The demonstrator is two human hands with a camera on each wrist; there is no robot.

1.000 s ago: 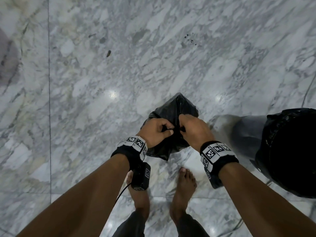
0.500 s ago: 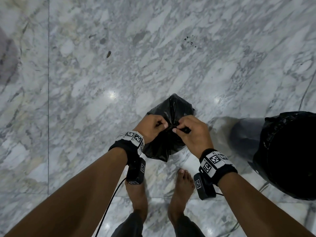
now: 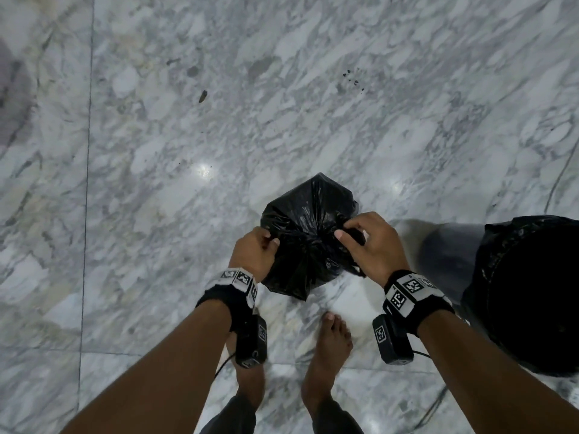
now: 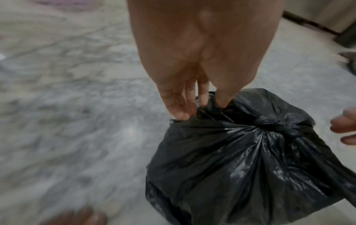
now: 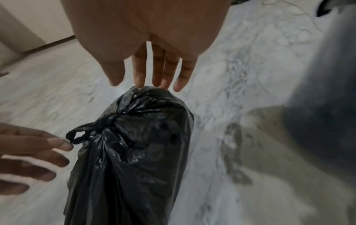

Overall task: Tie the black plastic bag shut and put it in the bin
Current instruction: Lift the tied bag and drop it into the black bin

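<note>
- bag (image 3: 308, 242) hangs in the air between both hands, above the floor (image 3: 156, 183), with the bin (image 3: 529, 296) at about 3 o'clock from it
- there's a knot (image 4: 277, 127) on top, looks cinched but I'd judge it needs one more snug pull
- left hand (image 3: 255, 252) pinches a fold at the bag's 9 o'clock edge
- right hand (image 3: 372, 242): head view suggests it's curled on the plastic at 3 o'clock, wrist view shows fingers fairly straight, just touching, so can't tell
- tip: pull both ears evenly outward, don't yank, thin plastic probably tears
</note>
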